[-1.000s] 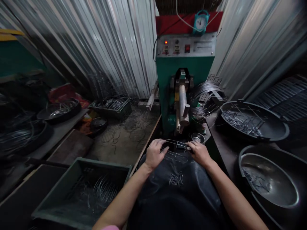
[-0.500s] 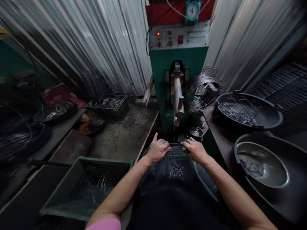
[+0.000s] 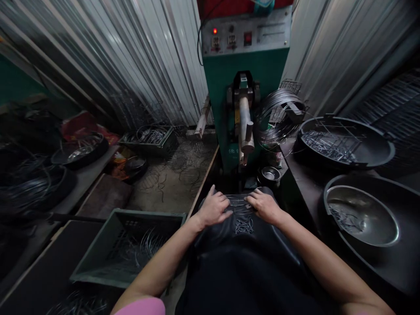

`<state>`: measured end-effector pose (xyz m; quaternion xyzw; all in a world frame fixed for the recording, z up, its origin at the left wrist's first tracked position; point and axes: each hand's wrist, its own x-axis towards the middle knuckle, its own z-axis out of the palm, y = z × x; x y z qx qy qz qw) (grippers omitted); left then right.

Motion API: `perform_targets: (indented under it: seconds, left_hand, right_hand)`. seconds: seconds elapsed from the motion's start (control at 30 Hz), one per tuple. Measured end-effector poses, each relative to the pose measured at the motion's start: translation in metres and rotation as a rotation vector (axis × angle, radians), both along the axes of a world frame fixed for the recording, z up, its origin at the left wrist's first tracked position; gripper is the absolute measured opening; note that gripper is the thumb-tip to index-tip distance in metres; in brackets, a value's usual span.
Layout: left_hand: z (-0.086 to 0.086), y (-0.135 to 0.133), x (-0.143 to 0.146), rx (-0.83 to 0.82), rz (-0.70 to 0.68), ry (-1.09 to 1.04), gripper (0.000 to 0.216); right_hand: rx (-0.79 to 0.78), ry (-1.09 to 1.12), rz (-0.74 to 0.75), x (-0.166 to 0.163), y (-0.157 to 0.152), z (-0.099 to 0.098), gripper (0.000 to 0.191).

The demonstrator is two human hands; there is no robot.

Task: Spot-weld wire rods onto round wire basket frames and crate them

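Corrugated-metal workshop, green welding machine (image 3: 244, 78) far centre: left hand (image 3: 213, 209) and right hand (image 3: 264, 205), each clasping an end of the wire frame (image 3: 239, 202), have drawn it nearer, onto the apron (image 3: 243, 249).

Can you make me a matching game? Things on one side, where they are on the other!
Things: 1 wire frame; 2 green crate; 3 steel bowl; 4 wire coil.
Places: A beside the green machine; B right of the right hand; C held by the left hand and right hand; D lower left of the left hand.
Pairs: 1-C; 2-D; 3-B; 4-A.
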<state>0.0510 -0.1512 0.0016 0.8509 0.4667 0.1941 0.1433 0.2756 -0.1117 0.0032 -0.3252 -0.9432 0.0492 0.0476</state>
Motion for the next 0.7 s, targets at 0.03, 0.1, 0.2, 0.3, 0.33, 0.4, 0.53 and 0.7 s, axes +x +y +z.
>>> perform_targets:
  seconds: [0.03,0.1,0.2,0.3,0.33,0.4,0.53,0.7]
  left_hand:
    - [-0.002,-0.001,-0.001,-0.015,-0.015,-0.021,0.022]
    - [-0.006,-0.001,-0.002,-0.038,-0.009,-0.052,0.029]
    - [-0.009,-0.003,0.000,-0.036,0.044,-0.080,0.027]
    - [-0.010,-0.005,0.000,-0.022,0.061,-0.127,0.018]
    - [-0.010,-0.005,-0.001,-0.021,0.059,-0.135,0.015]
    - [-0.010,-0.006,-0.003,-0.022,0.062,-0.133,0.014]
    - [-0.013,-0.002,0.000,0.021,0.150,-0.128,0.013]
    - [-0.013,0.018,0.013,0.119,0.227,-0.133,0.014]
  right_hand:
    - [0.003,-0.006,0.010,0.000,-0.002,-0.001,0.019]
    - [0.014,-0.012,0.022,0.000,-0.005,-0.002,0.018]
    - [0.019,-0.009,0.011,0.001,-0.005,-0.003,0.017]
    - [0.010,-0.003,-0.013,0.002,-0.003,-0.003,0.017]
    - [0.004,0.001,-0.014,0.003,-0.003,-0.003,0.017]
    - [-0.005,0.014,-0.012,0.003,-0.002,-0.003,0.018]
    - [0.003,0.057,-0.056,0.003,0.000,-0.005,0.020]
    - [0.006,0.130,-0.160,0.011,0.014,-0.009,0.020]
